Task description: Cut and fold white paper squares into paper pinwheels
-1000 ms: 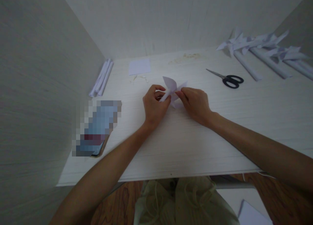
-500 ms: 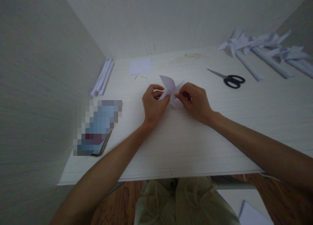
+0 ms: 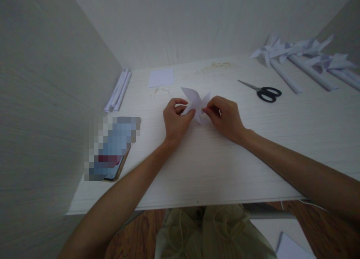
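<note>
A white paper pinwheel (image 3: pixel 196 101) with curved blades is held just above the middle of the table. My left hand (image 3: pixel 177 118) is closed on its left side, thumb against the paper near the centre and fingers behind. From the right, my right hand (image 3: pixel 223 114) comes in with thumb and forefinger pinched together at the pinwheel's centre. A tiny pale speck shows by those fingertips; what they grip is too small to make out. The lower right blade is partly behind the right hand.
Black-handled scissors (image 3: pixel 268 94) lie right of my hands. Finished paper pinwheels on rolled sticks (image 3: pixel 312 71) fill the back right. Rolled paper tubes (image 3: pixel 118 90), a phone (image 3: pixel 115 148), a paper square (image 3: pixel 161 77) and thin pale bits (image 3: pixel 160 90) are at the left.
The pinwheel's blades have shifted slightly left and opened a little. My right fingertips have drawn slightly right from its centre, while my left hand keeps its hold.
</note>
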{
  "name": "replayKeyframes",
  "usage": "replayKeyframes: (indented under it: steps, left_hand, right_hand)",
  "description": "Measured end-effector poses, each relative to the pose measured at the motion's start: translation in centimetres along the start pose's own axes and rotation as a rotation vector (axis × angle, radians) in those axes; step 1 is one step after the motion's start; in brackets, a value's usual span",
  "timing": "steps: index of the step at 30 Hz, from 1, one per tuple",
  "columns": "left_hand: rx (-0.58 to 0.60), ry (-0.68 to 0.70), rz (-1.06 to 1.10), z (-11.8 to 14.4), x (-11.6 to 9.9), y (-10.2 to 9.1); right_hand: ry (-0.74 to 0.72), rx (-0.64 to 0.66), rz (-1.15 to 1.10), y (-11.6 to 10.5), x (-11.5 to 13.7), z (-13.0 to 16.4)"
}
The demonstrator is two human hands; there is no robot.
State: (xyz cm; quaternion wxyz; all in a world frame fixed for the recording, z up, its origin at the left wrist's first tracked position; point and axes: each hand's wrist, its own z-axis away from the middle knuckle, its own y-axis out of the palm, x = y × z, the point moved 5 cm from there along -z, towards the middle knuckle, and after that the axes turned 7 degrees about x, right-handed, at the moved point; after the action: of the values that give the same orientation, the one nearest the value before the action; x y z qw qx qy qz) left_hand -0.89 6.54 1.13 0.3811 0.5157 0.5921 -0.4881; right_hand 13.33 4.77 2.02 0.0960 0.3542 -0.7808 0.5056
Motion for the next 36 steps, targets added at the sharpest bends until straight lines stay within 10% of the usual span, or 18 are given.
replayKeyframes:
  steps: [36]
  left_hand:
    - [-0.030, 0.064, -0.123, 0.32, -0.64, -0.03]
  right_hand:
    - [0.026, 0.046, 0.046, 0.36, 0.12, 0.00]
